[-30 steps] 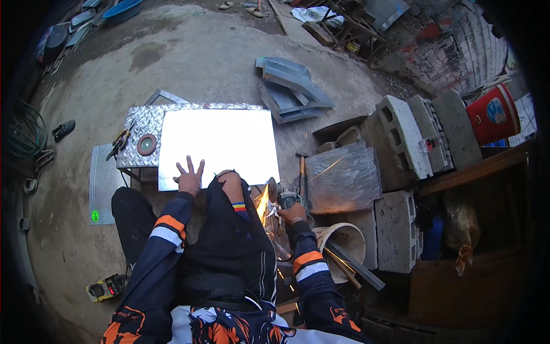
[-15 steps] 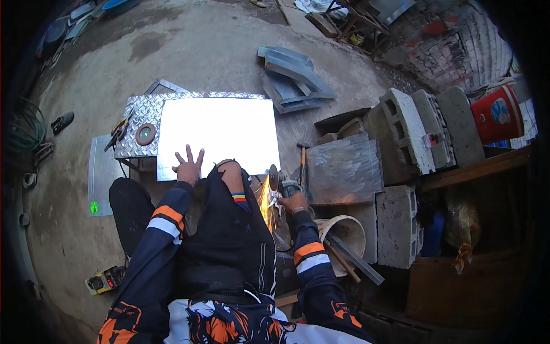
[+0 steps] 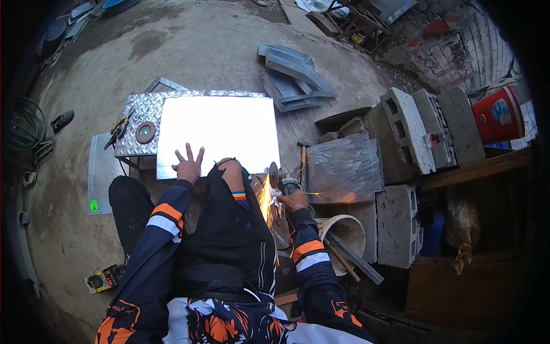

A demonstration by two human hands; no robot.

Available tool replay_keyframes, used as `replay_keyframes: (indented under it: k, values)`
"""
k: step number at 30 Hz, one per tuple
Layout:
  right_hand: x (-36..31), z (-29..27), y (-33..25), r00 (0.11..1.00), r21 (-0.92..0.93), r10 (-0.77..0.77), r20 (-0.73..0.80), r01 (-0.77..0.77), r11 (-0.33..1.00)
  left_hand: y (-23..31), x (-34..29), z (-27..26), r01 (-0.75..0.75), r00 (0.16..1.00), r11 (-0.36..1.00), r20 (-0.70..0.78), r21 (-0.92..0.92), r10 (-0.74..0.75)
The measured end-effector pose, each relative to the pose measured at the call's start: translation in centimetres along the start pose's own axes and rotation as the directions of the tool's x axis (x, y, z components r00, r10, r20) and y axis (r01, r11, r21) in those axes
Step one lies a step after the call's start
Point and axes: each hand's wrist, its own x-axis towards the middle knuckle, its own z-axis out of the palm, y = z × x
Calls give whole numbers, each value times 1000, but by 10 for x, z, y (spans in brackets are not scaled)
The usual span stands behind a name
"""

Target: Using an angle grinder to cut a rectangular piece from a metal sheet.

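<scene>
My right hand [image 3: 295, 200] is wrapped round an angle grinder [image 3: 291, 184]. Its disc [image 3: 274, 175] meets the lower right corner of a bright metal sheet [image 3: 220, 129], and orange sparks [image 3: 265, 198] stream down beside my knee. With fingers spread, my left hand [image 3: 188, 164] lies flat on the sheet's near edge. The sheet rests on a low table topped with diamond plate [image 3: 137, 112]. On that plate sit a round grinding disc [image 3: 145, 132] and pliers [image 3: 118, 129]. My bent knee [image 3: 230, 172] is close against the sheet's near edge.
A hammer [image 3: 303, 152] and a dull metal sheet [image 3: 344, 169] lie to the right. Beyond them stand concrete blocks [image 3: 407, 132] and a red bucket [image 3: 497, 114]. A white bucket [image 3: 346, 232] holds metal offcuts. Bent metal channels [image 3: 298, 77] lie on the floor ahead.
Sparks still fly, with a few now streaking to the right of the grinder too. Both hands and the sheet stay nearly in place.
</scene>
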Motion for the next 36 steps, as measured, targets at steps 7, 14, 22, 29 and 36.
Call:
replay_keyframes:
  k: [7, 14, 22, 29, 36]
  values:
    - [2, 5, -2, 999, -35, 19, -32, -20, 999, -1, -2, -3, 5, 1000, 1000, 2, -3, -5]
    - [-5, 1, -16, 997, -40, 71, 17, -71, 997, -7, -5, -1, 14, 1000, 1000, 16, 1, -14]
    - [-2, 12, 5, 999, -17, 43, -28, -43, 999, 3, -2, -5, -8, 1000, 1000, -19, 14, 8]
    - [5, 4, 0, 998, -1, 20, -51, -20, 1000, 4, -3, -5, -11, 1000, 999, -8, 47, 12]
    - [-2, -1, -8, 999, -20, 28, -34, -29, 999, -2, -3, -1, -15, 1000, 999, -6, 40, 15]
